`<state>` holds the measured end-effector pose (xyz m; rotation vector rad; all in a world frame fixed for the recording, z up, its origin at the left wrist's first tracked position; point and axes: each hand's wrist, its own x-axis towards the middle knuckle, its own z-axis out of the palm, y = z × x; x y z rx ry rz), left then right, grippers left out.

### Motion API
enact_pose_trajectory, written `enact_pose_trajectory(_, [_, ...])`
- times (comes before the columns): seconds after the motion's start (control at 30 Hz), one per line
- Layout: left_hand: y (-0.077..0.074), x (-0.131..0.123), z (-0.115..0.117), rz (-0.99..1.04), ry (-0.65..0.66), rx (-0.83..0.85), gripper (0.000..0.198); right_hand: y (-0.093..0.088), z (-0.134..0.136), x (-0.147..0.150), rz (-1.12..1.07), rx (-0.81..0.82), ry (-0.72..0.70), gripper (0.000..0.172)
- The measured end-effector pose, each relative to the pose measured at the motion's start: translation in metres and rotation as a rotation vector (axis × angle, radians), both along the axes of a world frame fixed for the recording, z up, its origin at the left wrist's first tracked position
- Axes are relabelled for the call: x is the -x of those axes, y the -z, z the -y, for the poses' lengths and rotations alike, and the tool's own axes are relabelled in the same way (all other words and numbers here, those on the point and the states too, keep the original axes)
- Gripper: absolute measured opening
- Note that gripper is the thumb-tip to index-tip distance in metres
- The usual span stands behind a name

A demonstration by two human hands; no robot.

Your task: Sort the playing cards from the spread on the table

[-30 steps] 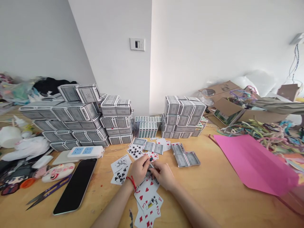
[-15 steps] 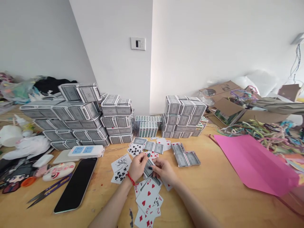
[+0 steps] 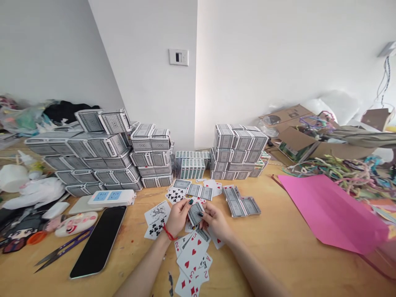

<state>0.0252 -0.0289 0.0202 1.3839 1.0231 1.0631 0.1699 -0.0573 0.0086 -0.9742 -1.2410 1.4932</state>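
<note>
A playing card [image 3: 194,213], its grey patterned back toward me, is held above the table between both hands. My left hand [image 3: 178,217] pinches its left edge, thumb on top. Opposite it, my right hand [image 3: 215,220] grips the right edge with the thumb over the back. Below my hands lies a loose pile of face-up cards [image 3: 193,252], a three of hearts on top. Beyond them are cards lying back-up [image 3: 194,190] and a fan of clubs [image 3: 176,194]. A joker [image 3: 157,212] rests left of my wrist. To the right sits a folded card piece [image 3: 241,203].
Blocks built from folded cards stand stacked at the left [image 3: 105,144] and right [image 3: 241,144]. Several card boxes [image 3: 192,168] stand between them. Left are a phone [image 3: 99,241], thread snips [image 3: 64,248] and a power strip [image 3: 111,197]. Pink paper [image 3: 328,214] and yarn [image 3: 334,173] lie right.
The card between my hands has turned and lifted a little, so more of its patterned back shows. My right fingers have shifted along its edge. The things on the table stay put.
</note>
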Motion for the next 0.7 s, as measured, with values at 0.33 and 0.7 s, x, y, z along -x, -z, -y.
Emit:
enact_pose_trajectory(0.33, [0.003, 0.000, 0.004, -0.192, 0.078, -0.096, 0.029, -0.005, 0.008, 0.011, 0.025, 0.072, 0.128, 0.030])
enact_pose_trajectory(0.7, [-0.001, 0.004, 0.006, -0.236, 0.268, -0.044, 0.030, -0.007, 0.000, 0.001, -0.127, 0.057, 0.173, 0.027])
